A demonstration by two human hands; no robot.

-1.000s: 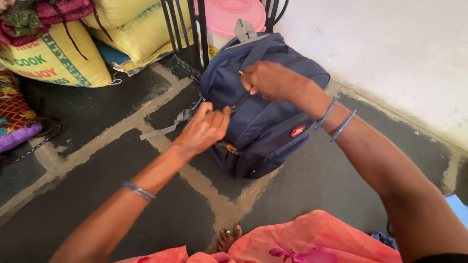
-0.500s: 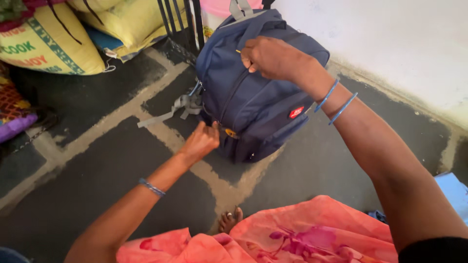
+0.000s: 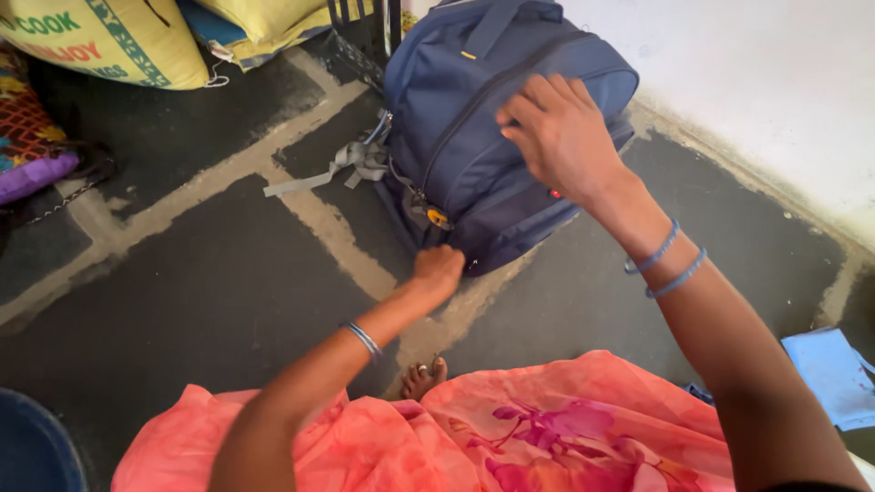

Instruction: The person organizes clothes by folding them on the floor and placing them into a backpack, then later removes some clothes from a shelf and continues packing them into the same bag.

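Note:
A navy blue backpack (image 3: 474, 173) stands on the dark floor against a white wall. A grey strap (image 3: 351, 164) trails from its left side, and a yellow zip pull (image 3: 438, 218) hangs low on its front. My right hand (image 3: 561, 137) lies on the upper front panel with its fingers spread and holds nothing. My left hand (image 3: 438, 271) is closed into a fist at the bag's bottom front corner, pinching its lower edge. What sits inside those fingers is hidden. Blue bangles ring both wrists.
Yellow sacks (image 3: 109, 41) and a patterned cloth with a purple edge (image 3: 32, 150) lie at the far left. A black metal stand (image 3: 365, 32) rises behind the bag. A light blue sheet (image 3: 834, 374) lies at right, a dark blue tub (image 3: 32, 451) at bottom left. My orange-pink garment (image 3: 510, 428) and toes (image 3: 424, 378) fill the foreground.
My left hand has moved down the bag's side from mid-height to its bottom corner. My right hand has let go of the top and now lies flat on the front panel.

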